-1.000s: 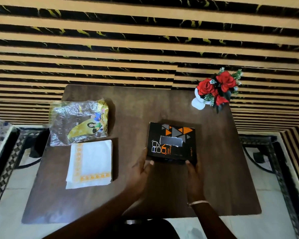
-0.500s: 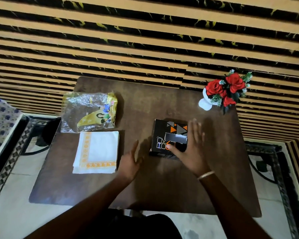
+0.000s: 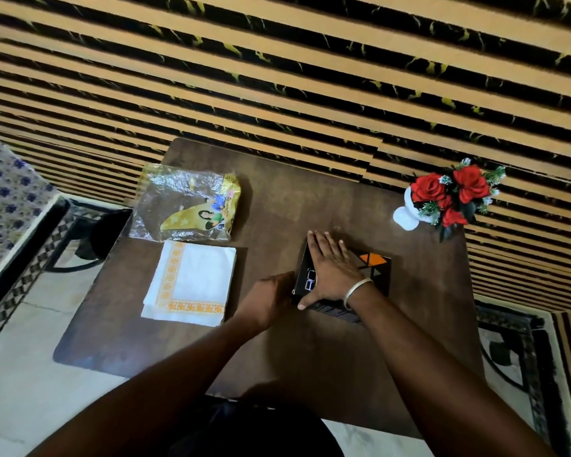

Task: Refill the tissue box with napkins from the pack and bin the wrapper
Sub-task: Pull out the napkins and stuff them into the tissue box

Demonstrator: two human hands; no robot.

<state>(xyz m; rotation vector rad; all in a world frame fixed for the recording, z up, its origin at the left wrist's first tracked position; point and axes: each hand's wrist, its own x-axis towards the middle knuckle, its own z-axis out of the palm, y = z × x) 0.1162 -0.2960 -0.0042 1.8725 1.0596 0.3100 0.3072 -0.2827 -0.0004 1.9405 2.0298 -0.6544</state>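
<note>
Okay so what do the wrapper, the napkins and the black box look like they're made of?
The wrapper looks like thin clear plastic film with a yellow print: it is crinkled, glossy and see-through. The napkins look like soft matte paper, white with an orange border. The tissue box is probably printed cardboard with a slight sheen, though rigid plastic cannot be ruled out.

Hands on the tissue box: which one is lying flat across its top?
The right hand, the one with the bangle, lies flat on top of the black tissue box. The left hand is only against its near-left corner.

Before me: dark wooden table [image 3: 277, 206]; striped tan-and-black wall [image 3: 277, 77]; pale floor [image 3: 20, 390]; red flowers [image 3: 452, 192] in white vase.
</note>
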